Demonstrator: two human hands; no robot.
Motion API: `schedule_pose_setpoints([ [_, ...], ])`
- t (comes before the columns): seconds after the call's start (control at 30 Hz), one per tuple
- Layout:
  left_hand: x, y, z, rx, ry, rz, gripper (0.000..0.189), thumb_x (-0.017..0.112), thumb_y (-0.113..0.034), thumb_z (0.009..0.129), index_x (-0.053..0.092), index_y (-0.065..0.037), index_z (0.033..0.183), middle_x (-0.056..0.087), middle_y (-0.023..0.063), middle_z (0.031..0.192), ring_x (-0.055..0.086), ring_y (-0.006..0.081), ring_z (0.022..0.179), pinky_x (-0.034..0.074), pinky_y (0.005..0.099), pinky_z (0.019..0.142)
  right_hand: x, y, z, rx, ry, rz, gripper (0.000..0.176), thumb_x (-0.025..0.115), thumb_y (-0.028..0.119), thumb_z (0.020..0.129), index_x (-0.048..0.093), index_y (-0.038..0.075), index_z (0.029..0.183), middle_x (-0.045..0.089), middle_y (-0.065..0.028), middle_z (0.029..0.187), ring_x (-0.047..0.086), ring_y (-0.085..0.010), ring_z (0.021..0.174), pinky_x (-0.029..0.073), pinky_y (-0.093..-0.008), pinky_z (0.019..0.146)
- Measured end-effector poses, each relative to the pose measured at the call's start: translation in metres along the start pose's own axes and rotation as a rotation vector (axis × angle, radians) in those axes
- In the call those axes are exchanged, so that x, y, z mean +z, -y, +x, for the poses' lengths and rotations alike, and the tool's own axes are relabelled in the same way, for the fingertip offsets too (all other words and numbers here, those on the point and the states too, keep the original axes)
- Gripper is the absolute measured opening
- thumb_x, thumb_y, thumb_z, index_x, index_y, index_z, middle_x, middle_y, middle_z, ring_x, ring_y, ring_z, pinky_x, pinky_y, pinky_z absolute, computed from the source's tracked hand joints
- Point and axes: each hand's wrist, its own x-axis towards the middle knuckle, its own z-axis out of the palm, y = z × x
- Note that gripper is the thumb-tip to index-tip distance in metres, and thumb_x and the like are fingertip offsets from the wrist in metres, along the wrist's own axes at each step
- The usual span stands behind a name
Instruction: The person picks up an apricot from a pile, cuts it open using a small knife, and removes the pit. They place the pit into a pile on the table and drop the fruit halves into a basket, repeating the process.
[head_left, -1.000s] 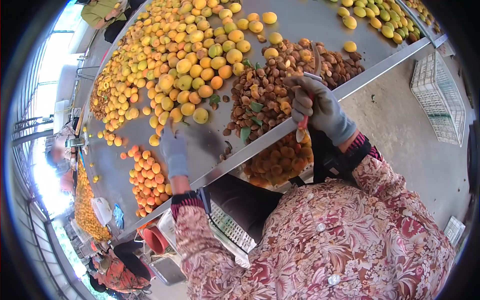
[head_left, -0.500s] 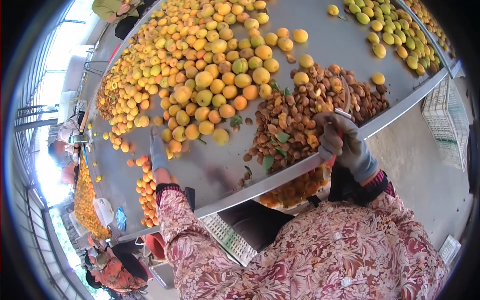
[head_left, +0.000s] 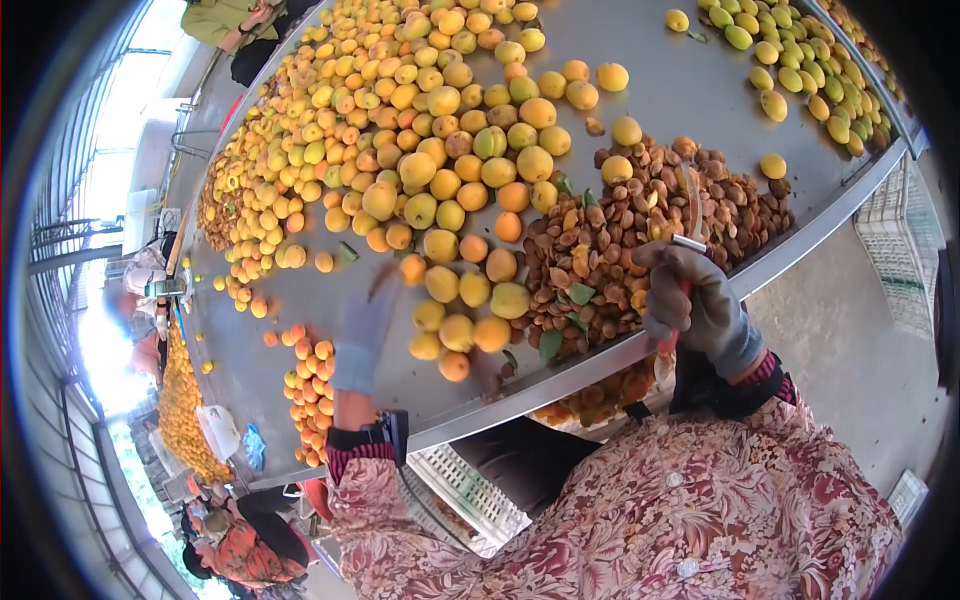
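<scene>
My left hand (head_left: pixel 365 335), in a pale glove, is blurred by motion over the metal table (head_left: pixel 400 385). It is just left of a group of yellow-orange apricots (head_left: pixel 455 330) near the front edge; its finger positions are smeared. My right hand (head_left: pixel 700 305), in a grey, stained glove, is closed around the red handle of a tool with a metal collar and a thin curved blade (head_left: pixel 692 195). The blade is over a heap of brown apricot pits (head_left: pixel 600 250) with some green leaves in it. Behind lies a large pile of apricots (head_left: pixel 400 110).
Greener apricots (head_left: pixel 800 70) lie at the far right. Orange apricots (head_left: pixel 312 390) are left of my left arm. Below the edge are a white crate (head_left: pixel 465 485) and more fruit (head_left: pixel 600 385). White crates (head_left: pixel 900 235) stand right. Other people (head_left: pixel 250 545) are at the left.
My left hand has moved rightward across the table. Several apricots have shifted toward the front edge, beside the pits. My right hand still holds the tool over the heap.
</scene>
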Motion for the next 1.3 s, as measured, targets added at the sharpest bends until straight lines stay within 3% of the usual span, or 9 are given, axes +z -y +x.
schedule_pose_setpoints([
  [0.13, -0.01, -0.041, 0.096, 0.239, -0.398, 0.521, 0.04, 0.054, -0.035, 0.089, 0.054, -0.017, 0.125, 0.05, 0.0172, 0.125, 0.054, 0.033, 0.106, 0.043, 0.0384, 0.091, -0.003, -0.001, -0.002, -0.012, -0.03, -0.018, 0.036, 0.037, 0.025, 0.098, 0.054, -0.001, 0.116, 0.043, -0.0016, 0.053, 0.041, -0.0136, 0.044, 0.041, -0.0313, 0.048],
  [0.3, 0.04, -0.112, 0.154, 0.028, -0.105, 0.686, 0.041, 0.054, -0.03, 0.089, 0.052, -0.014, 0.127, 0.05, 0.0124, 0.129, 0.049, 0.032, 0.117, 0.038, 0.0354, 0.099, 0.008, 0.002, -0.002, 0.018, -0.059, 0.028, 0.035, 0.038, 0.025, 0.098, 0.055, -0.001, 0.114, 0.043, -0.0022, 0.053, 0.041, -0.014, 0.045, 0.041, -0.0311, 0.05],
  [0.37, 0.043, -0.109, 0.142, -0.044, -0.024, 0.888, 0.043, 0.057, -0.035, 0.088, 0.054, -0.016, 0.126, 0.051, 0.0128, 0.128, 0.049, 0.0319, 0.117, 0.038, 0.0361, 0.099, 0.005, 0.0, -0.002, 0.04, -0.023, 0.079, 0.035, 0.038, 0.025, 0.098, 0.055, 0.0, 0.115, 0.044, -0.0021, 0.054, 0.042, -0.0142, 0.046, 0.041, -0.0306, 0.051],
  [0.5, 0.041, -0.093, 0.084, 0.062, -0.031, 0.507, 0.048, 0.061, -0.044, 0.082, 0.055, -0.023, 0.125, 0.051, 0.0131, 0.128, 0.043, 0.0369, 0.12, 0.035, 0.045, 0.1, -0.001, -0.001, 0.001, 0.015, 0.034, 0.033, 0.036, 0.037, 0.026, 0.098, 0.056, 0.0, 0.115, 0.044, -0.002, 0.054, 0.043, -0.0136, 0.047, 0.04, -0.0299, 0.052],
  [0.67, 0.07, -0.069, 0.004, 0.341, -0.181, 0.638, 0.055, 0.065, -0.03, 0.079, 0.049, -0.015, 0.13, 0.046, 0.0144, 0.131, 0.041, 0.0359, 0.121, 0.034, 0.0451, 0.101, -0.017, -0.005, 0.006, -0.011, 0.048, -0.014, 0.037, 0.037, 0.028, 0.098, 0.055, 0.001, 0.116, 0.038, 0.0003, 0.054, 0.037, -0.0112, 0.045, 0.038, -0.0283, 0.048],
  [0.97, 0.108, -0.09, -0.049, 0.201, -0.282, 0.459, 0.058, 0.067, -0.011, 0.074, 0.048, -0.01, 0.128, 0.056, 0.0149, 0.119, 0.054, 0.0328, 0.108, 0.041, 0.0425, 0.097, -0.033, -0.003, 0.025, 0.006, 0.113, -0.096, 0.034, 0.041, 0.026, 0.096, 0.054, 0.0, 0.114, 0.04, 0.0013, 0.058, 0.037, -0.0093, 0.048, 0.036, -0.0261, 0.048],
  [1.03, 0.123, -0.117, -0.058, 0.304, -0.464, -0.178, 0.059, 0.064, -0.005, 0.074, 0.044, -0.003, 0.13, 0.057, 0.0149, 0.117, 0.056, 0.0254, 0.106, 0.048, 0.0354, 0.088, -0.036, 0.0, 0.025, -0.023, 0.168, -0.295, 0.03, 0.046, 0.024, 0.094, 0.055, -0.001, 0.108, 0.048, -0.0005, 0.059, 0.04, -0.0096, 0.045, 0.038, -0.0243, 0.044],
  [1.17, 0.154, -0.174, -0.086, 0.29, -0.448, -0.678, 0.06, 0.056, 0.002, 0.075, 0.039, 0.002, 0.133, 0.053, 0.0167, 0.121, 0.058, 0.0208, 0.103, 0.05, 0.0296, 0.085, 0.018, -0.005, 0.001, 0.165, -0.037, -0.593, 0.021, 0.063, 0.021, 0.084, 0.057, 0.004, 0.094, 0.059, -0.0021, 0.066, 0.05, -0.0064, 0.046, 0.038, -0.0203, 0.039],
  [1.3, 0.179, -0.186, -0.096, 0.394, -0.057, -1.309, 0.063, 0.044, -0.002, 0.078, 0.03, 0.0, 0.139, 0.046, 0.0223, 0.129, 0.055, 0.0302, 0.11, 0.04, 0.0417, 0.099, 0.035, -0.03, -0.016, 0.051, -0.004, -0.643, 0.017, 0.063, 0.014, 0.084, 0.06, 0.004, 0.097, 0.061, 0.0, 0.073, 0.055, -0.0044, 0.058, 0.043, -0.0181, 0.05],
])
